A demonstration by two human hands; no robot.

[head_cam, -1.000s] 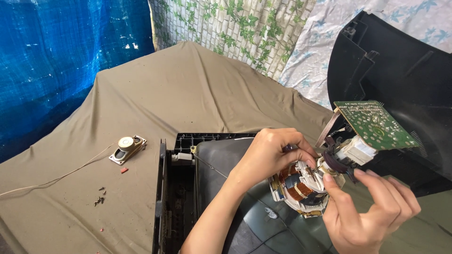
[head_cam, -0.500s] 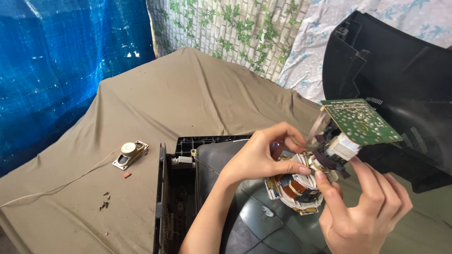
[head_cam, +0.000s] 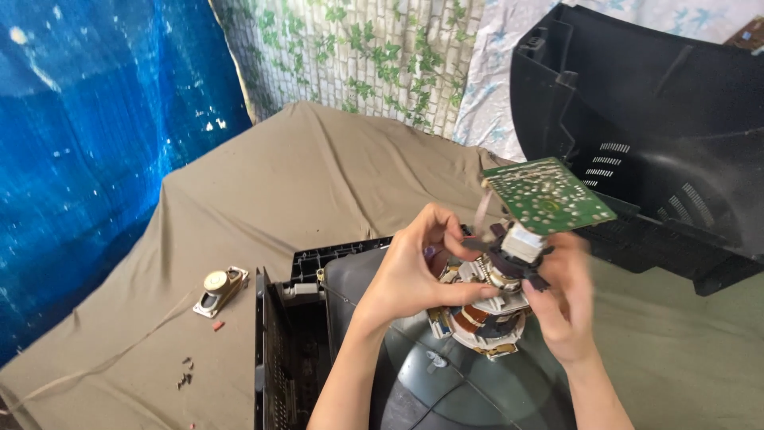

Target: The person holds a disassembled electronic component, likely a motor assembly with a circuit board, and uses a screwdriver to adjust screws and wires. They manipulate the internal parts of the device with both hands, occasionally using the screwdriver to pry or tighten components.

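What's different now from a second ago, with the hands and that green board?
The green circuit board has risen and tilted further off the tube neck. The right hand has shifted from under the copper-wound yoke up to the black socket beneath the board. The left hand keeps pinching at the neck. The small speaker and black rear cover lie where they were.

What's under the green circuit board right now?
Under the green board sit a white block and a black socket on the tube neck, above the copper-wound yoke. The left hand and right hand cover the neck's sides.
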